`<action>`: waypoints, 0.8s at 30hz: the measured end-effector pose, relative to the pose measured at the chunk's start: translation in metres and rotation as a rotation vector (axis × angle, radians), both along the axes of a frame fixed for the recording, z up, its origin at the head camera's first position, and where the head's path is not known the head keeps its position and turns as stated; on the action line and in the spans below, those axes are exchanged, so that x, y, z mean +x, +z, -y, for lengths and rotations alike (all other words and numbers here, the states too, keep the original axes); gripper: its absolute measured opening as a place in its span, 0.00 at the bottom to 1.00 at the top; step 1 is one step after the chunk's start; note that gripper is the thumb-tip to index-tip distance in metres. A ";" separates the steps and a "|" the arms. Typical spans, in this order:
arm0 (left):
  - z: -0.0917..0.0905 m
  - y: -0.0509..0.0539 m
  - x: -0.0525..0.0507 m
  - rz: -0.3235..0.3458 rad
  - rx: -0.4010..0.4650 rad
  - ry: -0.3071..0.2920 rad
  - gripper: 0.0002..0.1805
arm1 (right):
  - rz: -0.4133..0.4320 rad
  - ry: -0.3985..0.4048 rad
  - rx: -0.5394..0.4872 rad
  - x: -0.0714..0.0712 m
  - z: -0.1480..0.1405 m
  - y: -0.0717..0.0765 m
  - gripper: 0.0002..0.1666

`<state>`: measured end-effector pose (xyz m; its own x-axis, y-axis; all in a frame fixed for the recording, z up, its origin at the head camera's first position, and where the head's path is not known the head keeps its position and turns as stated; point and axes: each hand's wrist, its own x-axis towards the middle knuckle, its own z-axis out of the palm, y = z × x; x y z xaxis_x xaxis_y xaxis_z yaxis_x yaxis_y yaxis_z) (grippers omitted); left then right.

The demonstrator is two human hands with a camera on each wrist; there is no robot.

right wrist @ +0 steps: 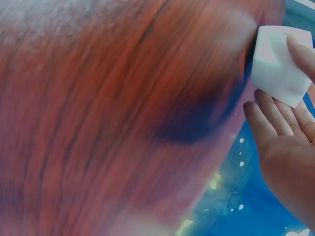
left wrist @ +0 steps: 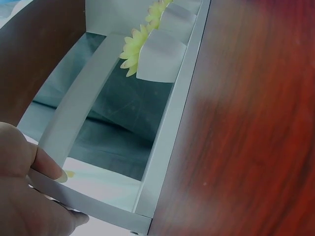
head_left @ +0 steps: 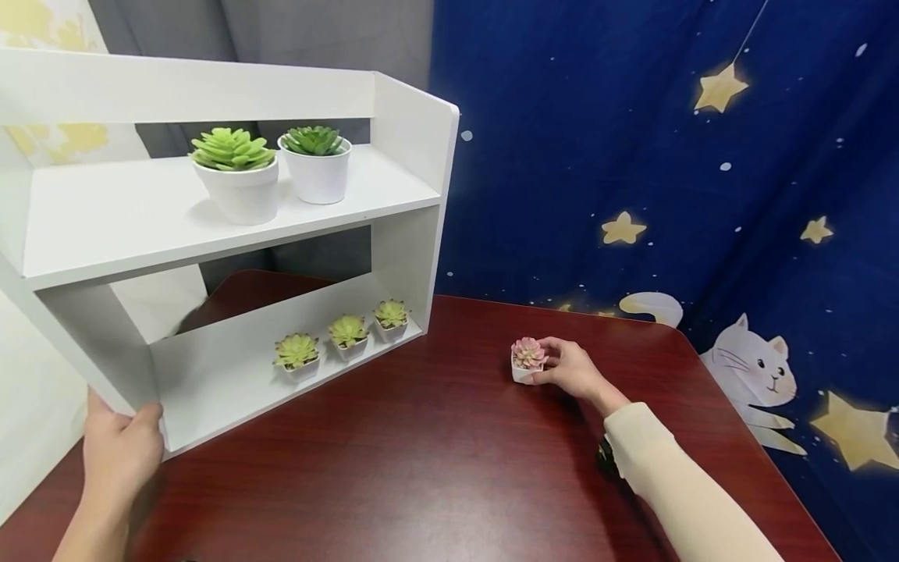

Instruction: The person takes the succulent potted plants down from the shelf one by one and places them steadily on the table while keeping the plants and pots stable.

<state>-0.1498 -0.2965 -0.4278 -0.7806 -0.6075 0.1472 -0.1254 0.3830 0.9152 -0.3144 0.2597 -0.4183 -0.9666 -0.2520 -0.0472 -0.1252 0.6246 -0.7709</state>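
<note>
My right hand (head_left: pixel 572 368) holds a small pink succulent (head_left: pixel 529 353) in a white square pot (right wrist: pixel 280 64) at the right part of the table. In the right wrist view the thumb lies on the pot's side, with the other fingers opposite. At the left, my left hand (head_left: pixel 125 445) grips the lower side panel of a white two-tier shelf (head_left: pixel 232 251), its thumb (left wrist: pixel 51 167) on the inner side. Three small yellow-green succulents (head_left: pixel 348 332) in square pots line the lower tier's front edge. The upper tier bears two larger green succulents (head_left: pixel 242 183) in round white pots.
The shelf stands on a dark red wood-grain table (head_left: pixel 421 453). Behind the table hangs a blue curtain (head_left: pixel 534 195) with stars and a white cat (head_left: pixel 755 375). A grey curtain (head_left: pixel 330 31) hangs behind the shelf.
</note>
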 end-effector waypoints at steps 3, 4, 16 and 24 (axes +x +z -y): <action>0.002 0.000 -0.001 0.031 0.005 0.015 0.40 | -0.044 -0.008 0.091 0.002 -0.002 0.002 0.43; 0.002 0.000 -0.001 0.036 0.005 0.020 0.40 | -0.050 -0.013 0.112 0.003 -0.003 0.003 0.44; 0.007 -0.008 -0.001 0.004 -0.020 -0.027 0.43 | -0.056 0.002 0.267 0.019 -0.019 0.016 0.18; 0.006 -0.007 -0.001 -0.013 0.000 -0.050 0.43 | 0.044 0.072 0.146 0.036 -0.011 0.024 0.06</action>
<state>-0.1504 -0.3025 -0.4345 -0.8078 -0.5679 0.1579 -0.0941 0.3888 0.9165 -0.2780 0.2703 -0.3940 -0.9425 -0.3079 -0.1300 -0.1418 0.7207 -0.6786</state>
